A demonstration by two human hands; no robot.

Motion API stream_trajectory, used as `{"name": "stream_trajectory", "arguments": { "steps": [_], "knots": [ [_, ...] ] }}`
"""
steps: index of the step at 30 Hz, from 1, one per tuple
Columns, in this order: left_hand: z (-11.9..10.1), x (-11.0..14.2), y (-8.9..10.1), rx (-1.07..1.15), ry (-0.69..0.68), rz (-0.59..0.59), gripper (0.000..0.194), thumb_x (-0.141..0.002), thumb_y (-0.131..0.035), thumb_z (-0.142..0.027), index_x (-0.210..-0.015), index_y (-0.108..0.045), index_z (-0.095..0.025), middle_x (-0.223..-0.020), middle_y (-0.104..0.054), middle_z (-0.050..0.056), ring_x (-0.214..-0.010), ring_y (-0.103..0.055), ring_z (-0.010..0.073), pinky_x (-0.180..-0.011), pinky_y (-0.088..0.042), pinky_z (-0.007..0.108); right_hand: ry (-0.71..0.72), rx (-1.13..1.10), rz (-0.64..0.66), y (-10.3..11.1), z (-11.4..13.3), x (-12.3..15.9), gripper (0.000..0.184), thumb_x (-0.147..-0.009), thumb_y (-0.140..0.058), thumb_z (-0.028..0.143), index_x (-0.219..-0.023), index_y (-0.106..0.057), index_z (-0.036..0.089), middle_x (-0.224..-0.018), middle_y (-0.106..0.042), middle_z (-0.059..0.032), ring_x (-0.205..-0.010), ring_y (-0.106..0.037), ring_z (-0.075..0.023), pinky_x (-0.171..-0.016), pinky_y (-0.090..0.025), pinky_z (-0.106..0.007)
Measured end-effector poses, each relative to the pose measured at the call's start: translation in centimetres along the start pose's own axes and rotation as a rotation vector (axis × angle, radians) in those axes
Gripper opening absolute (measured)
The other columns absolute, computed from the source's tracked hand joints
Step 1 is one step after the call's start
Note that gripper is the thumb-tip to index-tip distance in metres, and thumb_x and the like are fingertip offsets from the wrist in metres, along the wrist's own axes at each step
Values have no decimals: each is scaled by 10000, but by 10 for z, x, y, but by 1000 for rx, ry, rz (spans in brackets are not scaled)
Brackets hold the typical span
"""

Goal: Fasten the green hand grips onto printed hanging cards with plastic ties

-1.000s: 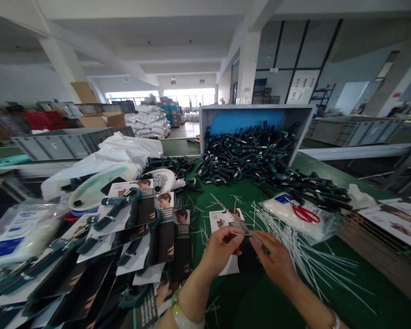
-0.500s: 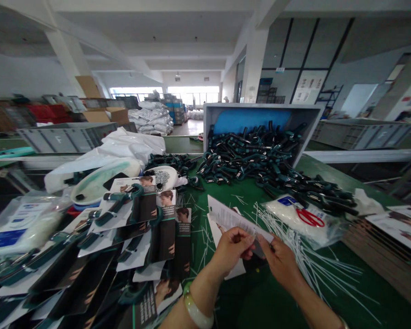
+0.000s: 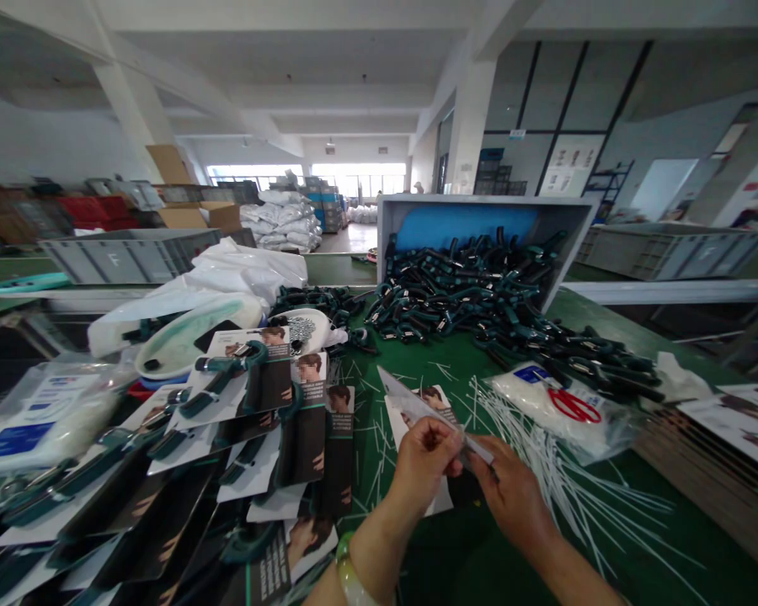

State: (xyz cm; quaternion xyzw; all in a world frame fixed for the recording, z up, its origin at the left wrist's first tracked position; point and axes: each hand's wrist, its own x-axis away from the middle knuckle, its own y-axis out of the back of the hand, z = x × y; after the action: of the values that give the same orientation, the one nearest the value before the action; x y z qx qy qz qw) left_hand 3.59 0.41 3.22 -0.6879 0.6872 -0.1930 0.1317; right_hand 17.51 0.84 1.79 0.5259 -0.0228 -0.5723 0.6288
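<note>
Head view: overlapping carded hand grippers crowd the left, just beside the left hand, whose fingers and thumb pinch together on a long paper card. The right hand is close by, its fingertips clamped on the card's right end. Open green table lies near the wrists. Loose white cable ties spread rightward, below red scissors on a plastic bag, toward the table's right edge.
</note>
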Motion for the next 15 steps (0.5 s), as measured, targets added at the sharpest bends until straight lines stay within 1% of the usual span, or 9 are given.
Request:
{"name": "stream_trajectory", "arguments": {
  "steps": [2,4,6,8,9,11,12,13,15],
  "knots": [
    [1,3,0,49,-70,-76,434,-567,-728,-444,-677,-392,-192,-535,-469,-81,-423,-465,51,-443,-392,178,95,102,-7,-4,1,3,287,-883,-366,241,-1047,-586,158,-951,-634,-106,-910,-595,-205,-784,-502,-325],
    [2,6,2,73,-147,-140,422,-595,-717,-416,-724,-371,-210,-611,-481,-78,-472,-480,55,-478,-415,183,179,220,-11,-10,2,5,296,-866,-356,188,-1050,-584,142,-945,-637,-115,-894,-601,-213,-780,-507,-338],
    [1,9,7,9,-192,-184,412,-599,-723,-356,-839,-412,-231,-715,-516,-61,-513,-499,61,-497,-422,185,229,343,-1,-15,3,5,314,-832,-345,119,-1022,-594,139,-926,-644,-118,-852,-609,-218,-741,-515,-339],
    [0,10,15,-109,-189,-199,456,-567,-742,-281,-927,-466,-237,-774,-550,-41,-536,-516,71,-506,-417,187,246,453,25,-21,4,3,343,-786,-345,55,-986,-606,154,-924,-647,-112,-820,-611,-218,-694,-514,-326],
    [-1,8,20,-172,-167,-193,429,-552,-744,-256,-909,-508,-221,-756,-563,-33,-536,-519,79,-505,-408,190,250,498,44,-23,6,1,355,-766,-356,33,-978,-609,163,-928,-648,-108,-815,-609,-218,-678,-509,-320],
    [0,1,33,-282,-105,-175,262,-550,-729,-243,-750,-576,-171,-649,-565,-24,-520,-511,93,-503,-387,198,265,551,87,-27,8,-2,375,-732,-394,12,-997,-606,173,-936,-647,-101,-820,-603,-223,-674,-496,-320],
    [2,-4,40,-317,-81,-176,196,-563,-714,-252,-668,-581,-154,-592,-553,-22,-507,-501,98,-500,-376,203,271,554,116,-29,9,-3,381,-724,-421,15,-1019,-601,174,-940,-645,-98,-829,-599,-227,-683,-490,-323],
    [5,-9,48,-339,-68,-188,171,-583,-696,-267,-627,-585,-144,-556,-544,-20,-499,-491,101,-499,-367,207,275,537,158,-29,10,-6,374,-720,-458,33,-1038,-596,174,-941,-643,-95,-833,-596,-229,-690,-484,-325],
    [13,-20,60,-344,-89,-219,166,-627,-658,-293,-633,-605,-135,-547,-551,-12,-513,-487,109,-514,-362,214,283,452,281,-27,6,-15,309,-711,-557,126,-1008,-612,190,-913,-642,-76,-808,-594,-222,-679,-472,-312]
  ]
}}
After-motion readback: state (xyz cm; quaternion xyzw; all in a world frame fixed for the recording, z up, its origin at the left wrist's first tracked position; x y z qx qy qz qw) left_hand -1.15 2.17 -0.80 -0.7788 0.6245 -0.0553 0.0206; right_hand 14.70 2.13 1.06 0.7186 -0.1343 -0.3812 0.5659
